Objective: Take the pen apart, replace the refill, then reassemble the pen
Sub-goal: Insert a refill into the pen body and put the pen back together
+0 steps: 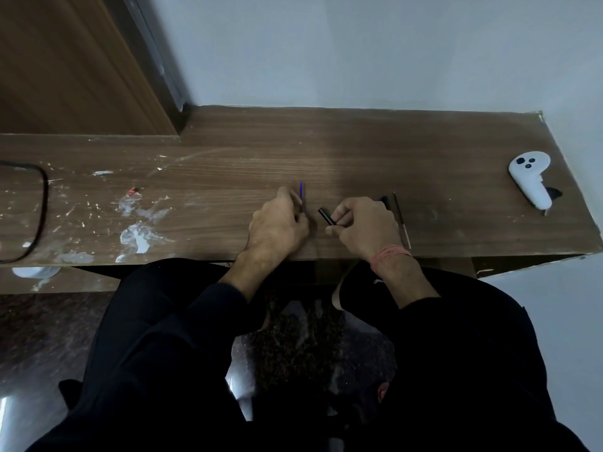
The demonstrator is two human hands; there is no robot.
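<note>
My left hand (pixel 279 225) pinches a thin blue refill (pixel 301 194) whose tip points away from me over the wooden desk (pixel 228 164). My right hand (pixel 365 228) grips a short black pen barrel (pixel 325 215), its open end pointing up-left toward the refill. The two parts are a small gap apart. Another thin refill (pixel 400 216) lies on the desk just right of my right hand, with a small dark pen part (pixel 385 200) beside it, partly hidden by the hand.
A white handheld controller (pixel 530 179) lies at the desk's far right. White paint smears (pixel 137 230) and a black cable (pixel 40 207) are on the left part. A wooden door panel (pixel 65 60) stands at back left, a wall behind the desk.
</note>
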